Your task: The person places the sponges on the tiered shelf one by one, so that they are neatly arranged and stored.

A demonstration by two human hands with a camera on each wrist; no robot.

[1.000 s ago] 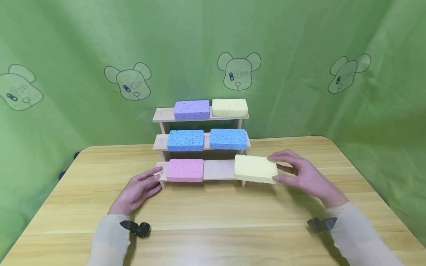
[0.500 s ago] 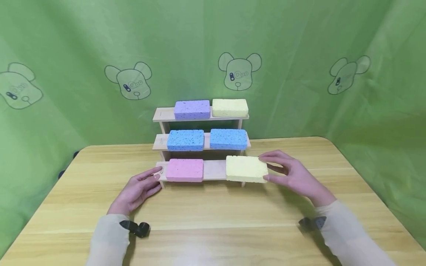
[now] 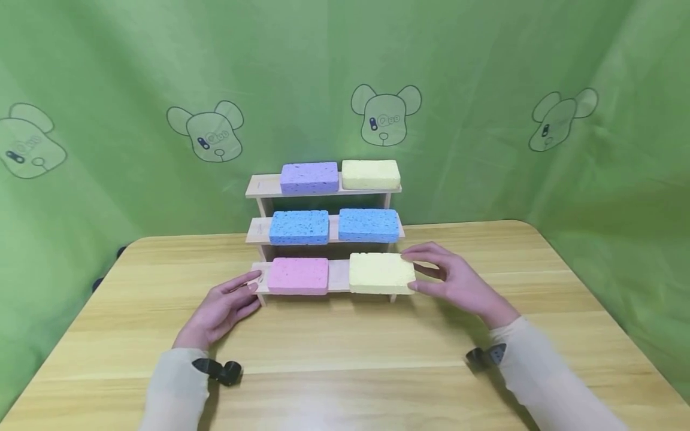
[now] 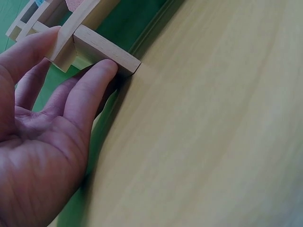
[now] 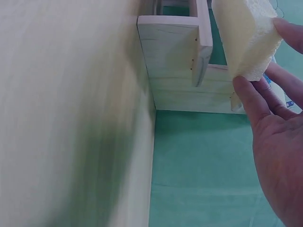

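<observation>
My right hand (image 3: 455, 284) pinches a pale yellow sponge (image 3: 381, 273) by its right end, thumb on the near side and fingers on the far side. The sponge is over the right part of the lowest tier of a three-tier wooden stand (image 3: 338, 275); in the right wrist view a gap shows between sponge (image 5: 246, 40) and board (image 5: 203, 47). My left hand (image 3: 222, 314) holds the left end of that tier; in the left wrist view a fingertip touches the board and another digit presses the leg (image 4: 104, 49). A pink sponge (image 3: 298, 276) lies on the lowest tier's left part.
Two blue sponges (image 3: 299, 227) lie side by side on the middle tier. On the top tier are a purple sponge (image 3: 309, 178) and another pale yellow sponge (image 3: 371, 174). The stand is at the back of the wooden table (image 3: 345, 353), before a green curtain (image 3: 302, 78).
My right hand has moved left with the pale yellow sponge, bringing it from past the lowest tier's right end closer to the pink sponge. My left hand stays at the stand.
</observation>
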